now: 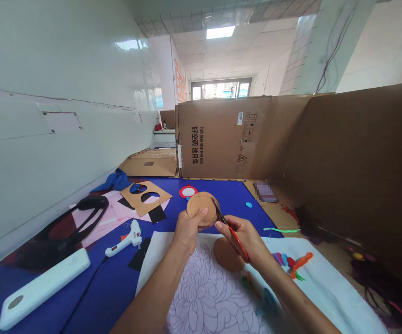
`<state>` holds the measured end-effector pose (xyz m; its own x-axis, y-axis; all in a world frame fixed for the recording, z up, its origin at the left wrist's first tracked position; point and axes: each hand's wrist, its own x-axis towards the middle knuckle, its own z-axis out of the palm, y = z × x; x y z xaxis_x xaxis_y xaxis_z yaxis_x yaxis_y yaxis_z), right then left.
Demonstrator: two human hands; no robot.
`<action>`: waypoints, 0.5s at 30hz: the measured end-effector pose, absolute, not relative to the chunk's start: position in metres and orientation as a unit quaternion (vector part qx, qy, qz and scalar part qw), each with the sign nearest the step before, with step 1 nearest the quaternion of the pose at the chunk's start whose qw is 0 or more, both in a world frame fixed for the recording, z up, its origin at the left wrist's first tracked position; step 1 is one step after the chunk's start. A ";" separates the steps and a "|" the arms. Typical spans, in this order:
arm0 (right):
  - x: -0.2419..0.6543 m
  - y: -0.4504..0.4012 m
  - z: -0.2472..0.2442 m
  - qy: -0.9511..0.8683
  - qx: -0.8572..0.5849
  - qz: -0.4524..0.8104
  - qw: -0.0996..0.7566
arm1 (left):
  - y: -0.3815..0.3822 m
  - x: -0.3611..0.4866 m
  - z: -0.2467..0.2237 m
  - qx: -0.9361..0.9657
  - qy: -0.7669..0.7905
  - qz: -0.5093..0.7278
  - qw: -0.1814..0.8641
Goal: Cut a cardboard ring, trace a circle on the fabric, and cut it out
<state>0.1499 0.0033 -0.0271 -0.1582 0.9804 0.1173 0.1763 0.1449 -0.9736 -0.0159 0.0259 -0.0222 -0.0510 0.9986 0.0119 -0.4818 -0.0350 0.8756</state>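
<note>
Pinched in my left hand [192,227] is a round brown cardboard disc [199,204], with the thumb on its face. A line is drawn near its rim. My right hand [241,234] grips orange-handled scissors [236,241], whose dark blades lie at the disc's right edge. Another brown cardboard disc [225,255] rests on the white cloth [201,297] below, partly under my right hand. The cloth carries a flower line drawing. Behind the held disc lies a red-rimmed ring [188,191] with a white middle.
A white glue gun [127,239] with a cord lies left, near a long white device [44,287]. Beyond are a cardboard sheet with round holes [161,194] and a black strap [86,215]. Coloured yarn [300,264] sits right. Large cardboard panels [218,139] stand behind.
</note>
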 end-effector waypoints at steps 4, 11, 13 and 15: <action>0.150 0.003 -0.027 -0.608 -0.475 0.459 0.441 | 0.026 -0.016 -0.022 0.352 0.362 0.626 0.594; 0.149 0.001 -0.025 -0.605 -0.478 0.460 0.440 | 0.024 -0.015 -0.021 0.350 0.358 0.627 0.597; 0.148 0.000 -0.025 -0.603 -0.477 0.462 0.441 | 0.024 -0.015 -0.021 0.348 0.357 0.628 0.597; 0.148 0.000 -0.024 -0.603 -0.477 0.461 0.443 | 0.024 -0.015 -0.021 0.347 0.357 0.629 0.597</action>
